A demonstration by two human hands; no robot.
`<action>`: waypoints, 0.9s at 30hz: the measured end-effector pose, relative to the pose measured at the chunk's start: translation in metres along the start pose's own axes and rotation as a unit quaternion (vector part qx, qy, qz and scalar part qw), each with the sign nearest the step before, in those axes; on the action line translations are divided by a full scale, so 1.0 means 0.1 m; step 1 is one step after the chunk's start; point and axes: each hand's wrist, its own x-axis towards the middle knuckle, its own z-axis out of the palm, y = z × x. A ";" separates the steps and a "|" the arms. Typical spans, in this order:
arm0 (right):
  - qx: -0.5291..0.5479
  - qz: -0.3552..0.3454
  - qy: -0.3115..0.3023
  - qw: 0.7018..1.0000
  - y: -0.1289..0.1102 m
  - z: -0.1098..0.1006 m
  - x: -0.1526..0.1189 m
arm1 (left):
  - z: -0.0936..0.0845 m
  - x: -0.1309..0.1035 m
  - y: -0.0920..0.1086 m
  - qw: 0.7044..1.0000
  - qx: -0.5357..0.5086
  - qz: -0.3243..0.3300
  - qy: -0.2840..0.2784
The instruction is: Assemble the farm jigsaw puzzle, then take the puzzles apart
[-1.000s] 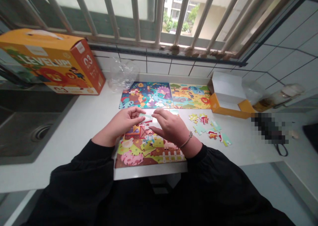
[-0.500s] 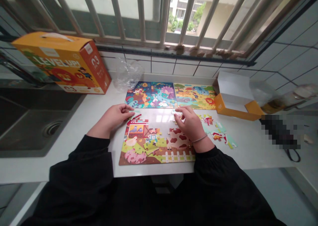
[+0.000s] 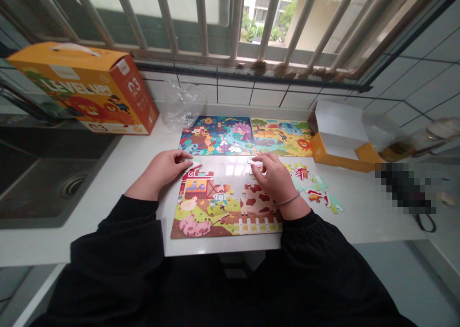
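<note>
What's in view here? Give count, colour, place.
Farm puzzle: 1, multicoloured, front
Loose pieces: several, multicoloured, right
Peacock puzzle: 1, blue, rear
Lion puzzle: 1, yellow, rear
Carton: 1, orange, left
Open box: 1, orange-white, right
Plastic wrap: 1, clear, beside carton
Bottle: 1, clear, right
Blurred object: 1, dark, right
Sink: 1, grey, left
Counter: 1, white, centre
Window bars: several, beige, top
Tiles: many, white, rear
Bracelet: 1, silvery, right wrist
Sleeves: 2, black, front
Left hand: 1, bare, puzzle's upper left
Right hand: 1, bare, puzzle's upper right

Daylight from barred window (image 3: 218,11); glare on white counter (image 3: 230,174); edges stretched, slightly soft
</note>
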 end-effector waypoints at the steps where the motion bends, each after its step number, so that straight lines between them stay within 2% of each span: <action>1: 0.000 0.001 -0.002 1.000 0.00 0.00 0.00 | 0.00 0.00 0.01 1.000 0.005 0.000 -0.001; 7: 0.002 0.003 -0.005 1.000 0.00 -0.01 0.01 | 0.00 -0.03 0.07 0.999 0.038 0.002 0.000; 12: 0.003 0.011 -0.014 1.000 0.00 -0.01 0.00 | -0.01 -0.02 0.07 0.992 0.100 0.072 0.033; 18: 0.001 0.005 -0.027 1.000 0.00 0.00 0.00 | -0.01 -0.01 0.03 0.988 0.105 0.109 0.000; 27: 0.011 -0.045 -0.048 0.998 -0.01 0.05 0.01 | 0.00 0.04 -0.04 0.986 0.098 0.133 0.002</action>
